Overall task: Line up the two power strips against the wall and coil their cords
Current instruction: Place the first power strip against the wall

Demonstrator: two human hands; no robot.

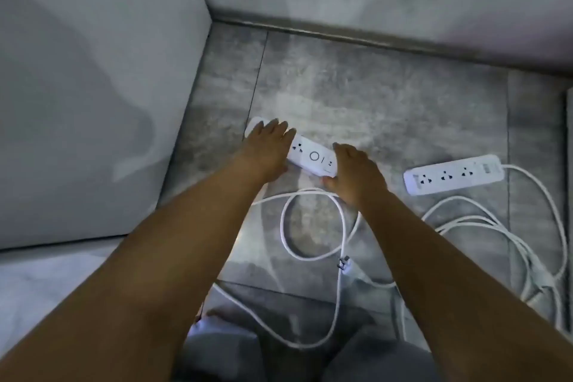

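A white power strip (313,158) lies on the grey tiled floor, angled down to the right. My left hand (266,146) lies over its left end, fingers fairly straight on top. My right hand (356,174) holds its right end, thumb under the near edge and fingers over the end. Its white cord (313,223) loops loosely behind my hands, and the plug (342,263) lies on the floor. A second white power strip (452,174) lies to the right, untouched, with its cord (496,226) in a loose tangle beside it.
The back wall with its grey baseboard (372,43) runs across the top, some way beyond both strips. A pale panel (93,102) stands at the left and forms a corner with that wall. My knees (310,360) show at the bottom edge.
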